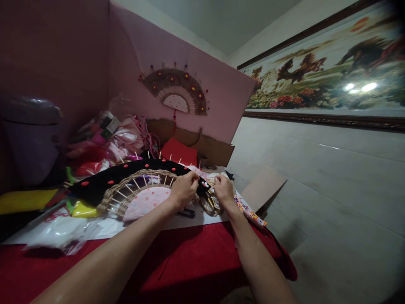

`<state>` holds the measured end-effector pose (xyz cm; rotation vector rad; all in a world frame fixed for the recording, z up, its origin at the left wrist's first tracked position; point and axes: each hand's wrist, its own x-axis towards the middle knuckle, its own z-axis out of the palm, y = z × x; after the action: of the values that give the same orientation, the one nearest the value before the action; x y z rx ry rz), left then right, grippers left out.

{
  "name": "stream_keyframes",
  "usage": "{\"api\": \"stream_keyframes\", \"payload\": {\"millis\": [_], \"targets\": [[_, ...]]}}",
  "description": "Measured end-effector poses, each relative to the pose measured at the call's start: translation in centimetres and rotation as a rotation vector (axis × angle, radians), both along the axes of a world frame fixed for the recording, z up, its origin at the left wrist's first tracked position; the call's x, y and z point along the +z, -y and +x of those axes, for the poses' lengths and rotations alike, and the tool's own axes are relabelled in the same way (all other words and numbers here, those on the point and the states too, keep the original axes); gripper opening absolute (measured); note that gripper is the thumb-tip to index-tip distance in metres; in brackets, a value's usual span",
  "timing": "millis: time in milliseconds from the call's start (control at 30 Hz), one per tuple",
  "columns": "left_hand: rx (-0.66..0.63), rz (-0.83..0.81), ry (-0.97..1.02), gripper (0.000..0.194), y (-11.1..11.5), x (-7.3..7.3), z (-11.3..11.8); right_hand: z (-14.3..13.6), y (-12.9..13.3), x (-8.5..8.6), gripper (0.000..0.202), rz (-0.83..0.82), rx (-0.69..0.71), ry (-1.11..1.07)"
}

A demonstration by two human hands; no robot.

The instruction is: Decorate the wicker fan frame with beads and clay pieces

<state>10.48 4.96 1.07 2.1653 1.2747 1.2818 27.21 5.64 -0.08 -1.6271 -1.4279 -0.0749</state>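
Observation:
A handmade fan [110, 182] lies on the table, its black cloth band dotted with red, wooden sticks poking past the outer edge. Woven cord curves inside the band, around a pale pink dotted half-disc [148, 200]. My left hand [185, 188] is closed over the fan's right part, fingertips pinched at the black band; what they hold is hidden. Just right of the band's end, my right hand [223, 188] is closed in a pinch, its contents too small to make out. Small white beads [205, 184] sit on the black tip between both hands. Gold-handled scissors [209, 204] lie below.
A finished-looking fan [175, 90] hangs on the pink board [218, 93] behind. Clear plastic bags [60, 232], a yellow packet [85, 209] and pink materials [128, 137] crowd the left. Red cloth [190, 253] covers the table front; cardboard [263, 188] leans at the right wall.

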Motion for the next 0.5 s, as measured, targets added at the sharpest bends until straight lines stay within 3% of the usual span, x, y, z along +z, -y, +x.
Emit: {"api": "stream_keyframes", "payload": {"millis": [300,500], "targets": [[0.047,0.198,-0.352,0.031,0.39,0.06,-0.26,-0.39,0.25,0.61,0.013,-0.15,0.009,-0.287],[0.057,0.295,-0.492,0.032,-0.15,-0.4,-0.47,-0.41,-0.68,-0.16,0.015,-0.364,0.19,-0.678]]}}
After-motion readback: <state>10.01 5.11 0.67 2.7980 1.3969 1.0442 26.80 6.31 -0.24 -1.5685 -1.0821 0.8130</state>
